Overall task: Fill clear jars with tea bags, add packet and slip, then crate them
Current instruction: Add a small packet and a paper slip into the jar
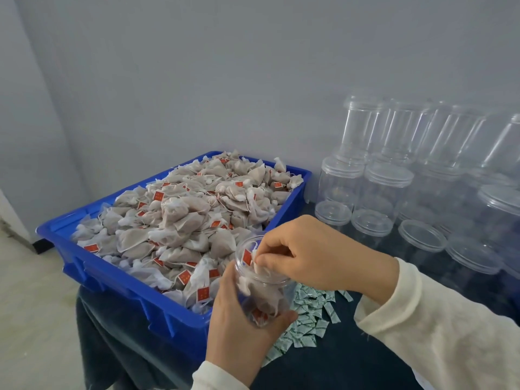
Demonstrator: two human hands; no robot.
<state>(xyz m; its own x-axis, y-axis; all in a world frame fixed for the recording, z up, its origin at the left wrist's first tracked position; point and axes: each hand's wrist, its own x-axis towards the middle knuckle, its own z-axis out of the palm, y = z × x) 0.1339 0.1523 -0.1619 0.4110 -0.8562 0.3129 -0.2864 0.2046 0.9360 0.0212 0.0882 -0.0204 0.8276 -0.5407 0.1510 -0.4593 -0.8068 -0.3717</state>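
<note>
Left hand (239, 313) grips an open jar (260, 282) just beside the blue tray's near right corner, tilted toward the right hand (309, 251), which pinches a tea bag (257, 263) at the jar's mouth.

The left fingers curl round the jar's lower body, thumb on its right side; a few tea bags already lie inside, one red tag against the wall. The right fingertips are clenched on the bag's white top, half in the opening. Just left, the tray (118, 282) is heaped with tea bags (183, 218), red tags scattered through the pile. Under and behind the jar, small green-printed packets (312, 313) lie spread on the dark cloth (323, 361) covering the table. Farther right, empty lidded jars (422, 178) stand stacked against the grey wall (225, 66), some upside down in front. Pale floor (31, 305) shows at left.
</note>
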